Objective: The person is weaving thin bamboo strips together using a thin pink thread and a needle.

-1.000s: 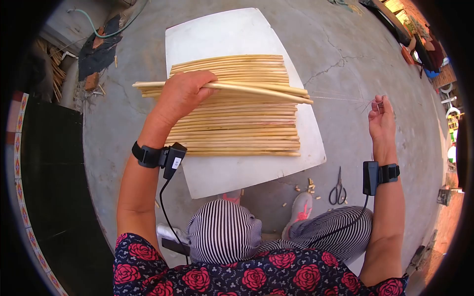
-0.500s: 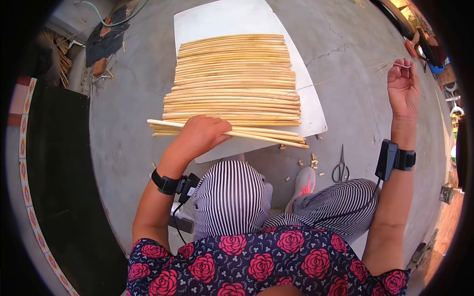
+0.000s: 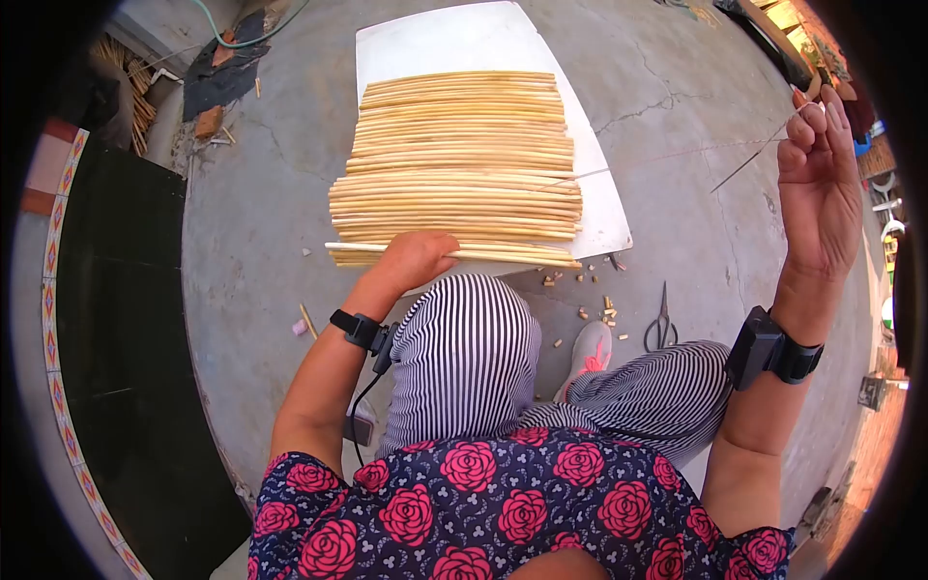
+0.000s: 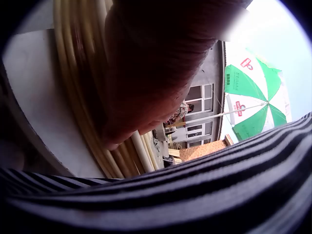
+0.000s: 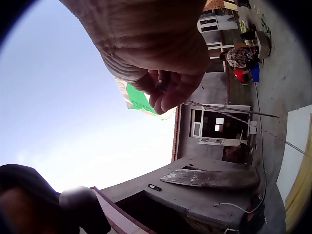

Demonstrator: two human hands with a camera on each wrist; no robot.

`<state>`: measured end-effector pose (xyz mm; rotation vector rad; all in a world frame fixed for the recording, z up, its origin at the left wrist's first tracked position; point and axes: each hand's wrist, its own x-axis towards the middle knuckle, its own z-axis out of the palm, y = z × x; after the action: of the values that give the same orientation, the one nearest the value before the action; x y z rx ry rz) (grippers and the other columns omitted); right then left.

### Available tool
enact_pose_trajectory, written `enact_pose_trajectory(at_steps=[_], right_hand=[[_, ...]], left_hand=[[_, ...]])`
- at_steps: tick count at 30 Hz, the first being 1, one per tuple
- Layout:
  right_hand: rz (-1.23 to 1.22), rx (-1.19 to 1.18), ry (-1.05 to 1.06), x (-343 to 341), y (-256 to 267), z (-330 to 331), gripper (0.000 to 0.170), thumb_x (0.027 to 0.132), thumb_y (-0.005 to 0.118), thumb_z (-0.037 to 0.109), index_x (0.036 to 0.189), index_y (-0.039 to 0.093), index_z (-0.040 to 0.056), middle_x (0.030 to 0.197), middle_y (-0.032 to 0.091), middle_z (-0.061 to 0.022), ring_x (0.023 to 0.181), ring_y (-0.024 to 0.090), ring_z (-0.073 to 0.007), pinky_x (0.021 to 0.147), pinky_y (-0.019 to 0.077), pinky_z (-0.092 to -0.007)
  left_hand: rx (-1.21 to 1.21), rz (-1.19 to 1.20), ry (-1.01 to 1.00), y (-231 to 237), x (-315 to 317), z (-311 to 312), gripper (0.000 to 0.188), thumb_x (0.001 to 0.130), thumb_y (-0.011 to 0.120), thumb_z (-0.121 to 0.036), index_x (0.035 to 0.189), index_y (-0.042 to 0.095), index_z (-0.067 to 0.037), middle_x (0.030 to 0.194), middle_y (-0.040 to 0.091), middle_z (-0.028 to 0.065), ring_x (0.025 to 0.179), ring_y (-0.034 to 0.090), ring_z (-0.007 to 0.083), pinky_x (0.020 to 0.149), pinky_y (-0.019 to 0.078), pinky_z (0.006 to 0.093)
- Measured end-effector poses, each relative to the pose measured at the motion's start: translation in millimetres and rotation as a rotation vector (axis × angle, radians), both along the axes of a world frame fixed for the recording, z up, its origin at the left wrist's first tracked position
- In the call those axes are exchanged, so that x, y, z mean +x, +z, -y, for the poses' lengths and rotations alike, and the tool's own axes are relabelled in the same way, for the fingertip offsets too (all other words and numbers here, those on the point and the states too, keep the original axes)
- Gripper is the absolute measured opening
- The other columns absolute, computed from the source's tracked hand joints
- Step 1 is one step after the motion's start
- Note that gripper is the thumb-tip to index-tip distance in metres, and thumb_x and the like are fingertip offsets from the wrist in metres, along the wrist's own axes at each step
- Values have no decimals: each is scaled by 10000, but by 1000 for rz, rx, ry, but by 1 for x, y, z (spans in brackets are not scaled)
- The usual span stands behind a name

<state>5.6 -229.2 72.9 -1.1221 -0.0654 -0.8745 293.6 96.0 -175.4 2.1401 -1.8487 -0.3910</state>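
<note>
Pale, straight stalks lie side by side as a mat [image 3: 464, 145] on a white board [image 3: 454, 43]. At the mat's near edge, my left hand [image 3: 416, 259] grips a few loose stalks [image 3: 522, 254]. In the left wrist view, the fingers [image 4: 114, 145] curl over the stalks [image 4: 78, 87], and the hand hides part of them. Far out to the right, my raised right hand [image 3: 820, 188] pinches a thin dark needle [image 3: 744, 166] and a thread [image 3: 677, 153]. The thread runs stretched from the mat's right side to the fingertips. Both also show beyond the fingers in the right wrist view.
Black-handled scissors [image 3: 662, 329] lie on the concrete floor, near several short cut stalk pieces [image 3: 607, 314]. My striped knee [image 3: 464, 338] is close below the left hand. A dark panel [image 3: 135, 338] stands at left. People and a building show behind in the right wrist view.
My left hand has brought the loose stalks from over the mat toward me, down to its near edge. The right hand has moved up and farther right, drawing the thread out.
</note>
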Motion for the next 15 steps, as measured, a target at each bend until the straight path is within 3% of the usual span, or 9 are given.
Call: enact_pose_trajectory(at_steps=[9, 13, 15], right_hand=[[-87, -49, -109, 6, -3, -38, 417, 992, 535, 139, 1356, 469, -53, 1158, 618, -129, 882, 600, -150, 676, 471, -231], [-43, -91, -135, 18, -8, -35, 382, 986, 543, 142, 1317, 517, -48, 1212, 624, -152, 863, 600, -137, 669, 462, -225], [-216, -139, -210, 26, -18, -40, 364, 979, 554, 156, 1294, 551, -26, 1217, 632, -145, 799, 618, -112, 656, 471, -217]], left_hand=[[-61, 56, 117, 9, 13, 26, 198, 850, 669, -235, 962, 657, -72, 906, 679, 108, 870, 642, 321, 757, 518, 420], [-23, -22, -36, 4, 12, 19, 230, 827, 695, -235, 983, 656, -69, 952, 659, 101, 915, 630, 309, 780, 518, 416], [-54, -3, -50, 5, 7, 11, 254, 810, 713, -230, 995, 654, -66, 975, 647, 98, 940, 622, 303, 795, 516, 414]])
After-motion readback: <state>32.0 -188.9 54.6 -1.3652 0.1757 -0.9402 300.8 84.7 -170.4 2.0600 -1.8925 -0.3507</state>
